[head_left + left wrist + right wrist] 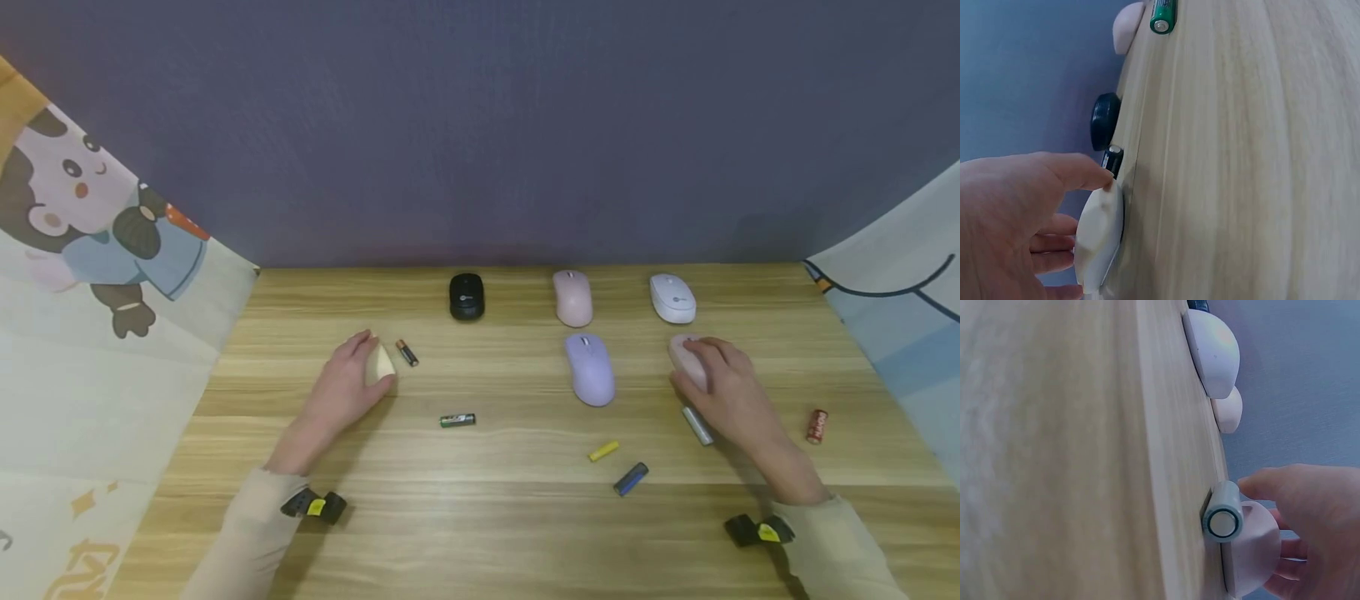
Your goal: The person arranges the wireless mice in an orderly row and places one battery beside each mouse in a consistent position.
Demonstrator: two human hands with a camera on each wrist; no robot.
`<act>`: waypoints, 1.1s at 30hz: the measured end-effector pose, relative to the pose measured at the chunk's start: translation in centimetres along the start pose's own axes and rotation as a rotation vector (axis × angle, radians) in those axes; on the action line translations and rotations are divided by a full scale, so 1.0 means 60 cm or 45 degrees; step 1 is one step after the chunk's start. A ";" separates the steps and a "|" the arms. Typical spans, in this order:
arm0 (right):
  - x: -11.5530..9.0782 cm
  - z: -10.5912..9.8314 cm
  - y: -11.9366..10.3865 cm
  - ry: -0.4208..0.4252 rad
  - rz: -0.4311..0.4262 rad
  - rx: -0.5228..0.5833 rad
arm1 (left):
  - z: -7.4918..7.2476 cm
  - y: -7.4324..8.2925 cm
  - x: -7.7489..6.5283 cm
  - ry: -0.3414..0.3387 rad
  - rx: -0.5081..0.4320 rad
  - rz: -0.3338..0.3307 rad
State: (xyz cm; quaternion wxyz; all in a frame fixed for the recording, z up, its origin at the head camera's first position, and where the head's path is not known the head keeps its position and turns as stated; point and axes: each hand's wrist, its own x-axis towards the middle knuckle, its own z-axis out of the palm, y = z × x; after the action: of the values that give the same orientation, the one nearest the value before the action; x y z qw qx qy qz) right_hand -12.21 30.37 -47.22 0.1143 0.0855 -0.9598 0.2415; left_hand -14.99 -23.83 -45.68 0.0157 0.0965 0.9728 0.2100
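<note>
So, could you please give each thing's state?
Cream mouse: held
Near pink mouse: held
Black mouse: upright
Far pink mouse: upright
White mouse: upright
Purple mouse: upright
Copper-tipped battery: lying
Green battery: lying
Yellow battery: lying
Blue battery: lying
Silver battery: lying
Red battery: lying

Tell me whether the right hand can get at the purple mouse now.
Probably yes: nothing shows between the right hand and the purple mouse to its left. But the hand grips a pale pink mouse, which it would likely have to release first.

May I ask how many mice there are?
6: black mouse, pink mouse, white mouse at the back; purple mouse nearer; cream mouse in left hand, pinkish mouse in right hand.
</note>
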 end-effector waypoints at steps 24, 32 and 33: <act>0.001 -0.002 -0.004 -0.030 0.039 -0.014 | -0.009 0.011 0.010 0.160 0.030 -0.196; 0.001 -0.003 -0.005 -0.037 0.039 -0.019 | -0.013 0.017 0.019 0.162 0.021 -0.246; 0.001 -0.003 -0.005 -0.040 0.042 -0.019 | -0.013 0.017 0.020 0.168 0.014 -0.257</act>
State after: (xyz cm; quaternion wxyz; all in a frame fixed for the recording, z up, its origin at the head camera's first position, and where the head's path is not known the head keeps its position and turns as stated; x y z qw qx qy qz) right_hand -12.19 30.18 -46.91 0.0959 0.0728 -0.9646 0.2347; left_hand -16.00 -22.97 -44.55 -0.0277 -0.0159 0.9776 0.2079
